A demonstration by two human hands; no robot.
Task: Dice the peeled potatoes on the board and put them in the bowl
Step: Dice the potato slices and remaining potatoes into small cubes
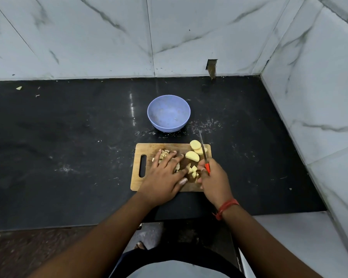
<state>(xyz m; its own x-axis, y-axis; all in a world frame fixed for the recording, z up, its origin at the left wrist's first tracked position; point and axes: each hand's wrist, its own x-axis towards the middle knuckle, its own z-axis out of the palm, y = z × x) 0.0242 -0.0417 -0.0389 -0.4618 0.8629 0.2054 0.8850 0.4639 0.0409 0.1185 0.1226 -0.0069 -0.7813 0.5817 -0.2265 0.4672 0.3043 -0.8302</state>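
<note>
Head view: on the black worktop lies a wooden cutting board. The left hand lies flat, fingers spread over diced potato pieces. The right hand grips a red-handled knife beside larger potato chunks. The blue bowl stands behind the board.

I count: wooden chopping board, one. Blue bowl, one. Red-handled knife, one. Large potato pieces, three. Diced potato cubes, many, partly hidden, number uncertain. Hands, two: left hand, right hand.
</note>
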